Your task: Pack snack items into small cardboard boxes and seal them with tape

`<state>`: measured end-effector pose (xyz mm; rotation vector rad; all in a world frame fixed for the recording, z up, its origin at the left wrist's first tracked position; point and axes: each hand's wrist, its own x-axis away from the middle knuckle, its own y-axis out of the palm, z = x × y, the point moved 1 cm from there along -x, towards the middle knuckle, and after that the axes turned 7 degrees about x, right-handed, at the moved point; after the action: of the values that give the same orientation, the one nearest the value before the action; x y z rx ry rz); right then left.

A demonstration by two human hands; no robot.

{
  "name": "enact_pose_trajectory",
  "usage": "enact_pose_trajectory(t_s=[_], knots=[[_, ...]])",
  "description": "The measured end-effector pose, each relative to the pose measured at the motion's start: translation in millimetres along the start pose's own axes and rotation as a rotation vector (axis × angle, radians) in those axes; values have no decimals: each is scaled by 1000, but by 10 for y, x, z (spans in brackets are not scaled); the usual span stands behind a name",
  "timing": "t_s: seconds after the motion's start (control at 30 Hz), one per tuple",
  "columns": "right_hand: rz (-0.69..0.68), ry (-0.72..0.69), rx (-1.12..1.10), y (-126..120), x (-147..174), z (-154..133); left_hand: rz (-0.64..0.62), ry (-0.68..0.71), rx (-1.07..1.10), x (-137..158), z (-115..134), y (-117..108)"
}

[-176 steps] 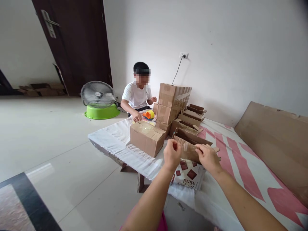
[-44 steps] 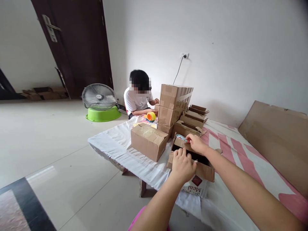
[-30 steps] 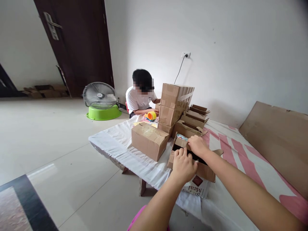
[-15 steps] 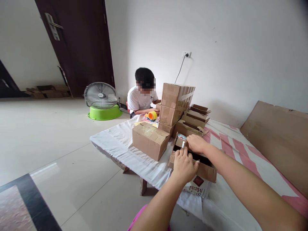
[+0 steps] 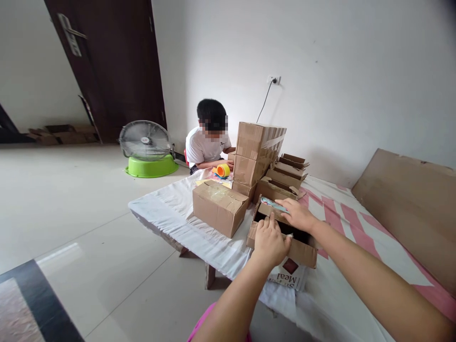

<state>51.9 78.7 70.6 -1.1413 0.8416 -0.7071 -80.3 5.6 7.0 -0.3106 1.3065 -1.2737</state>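
Note:
An open cardboard box (image 5: pixel 301 254) stands near the table edge, its dark inside partly covered by my hands. My left hand (image 5: pixel 270 241) lies over its near left side, fingers stretched toward the far flap and thumb out to the right. A small white scrap shows at that thumb's tip. My right hand (image 5: pixel 298 214) rests with fingers extended on the far side of the box, over a brightly coloured packet (image 5: pixel 272 204) along that side. Below the box is a white printed bag (image 5: pixel 287 275) with a dark red diamond. My palms are hidden.
A closed carton (image 5: pixel 219 209) sits to the left. Beyond are stacked taped cartons (image 5: pixel 245 161) and several open boxes (image 5: pixel 285 178). Across the table a person (image 5: pixel 206 149) sits near an orange-yellow tape roll (image 5: pixel 223 170). A fan (image 5: pixel 145 140) stands on a green tub (image 5: pixel 151 167).
My right hand has shifted slightly right, and its fingers have spread flatter. More of the coloured packet shows. The shiny strip by my left fingertips is out of sight. The view has shifted slightly.

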Motion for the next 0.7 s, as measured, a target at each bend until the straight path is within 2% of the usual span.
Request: enact_pose_trajectory(t_s=[0.17, 0.3, 0.5, 0.7], knots=[[4, 56, 15, 72, -2, -128, -9, -11, 1, -11, 3, 5], [1, 87, 14, 34, 102, -191, -19, -15, -14, -13, 0, 2], [-36, 63, -70, -33, 270, -111, 12, 1, -17, -5, -9, 16], [-43, 65, -225, 11, 396, -40, 9, -4, -24, -2, -5, 21]])
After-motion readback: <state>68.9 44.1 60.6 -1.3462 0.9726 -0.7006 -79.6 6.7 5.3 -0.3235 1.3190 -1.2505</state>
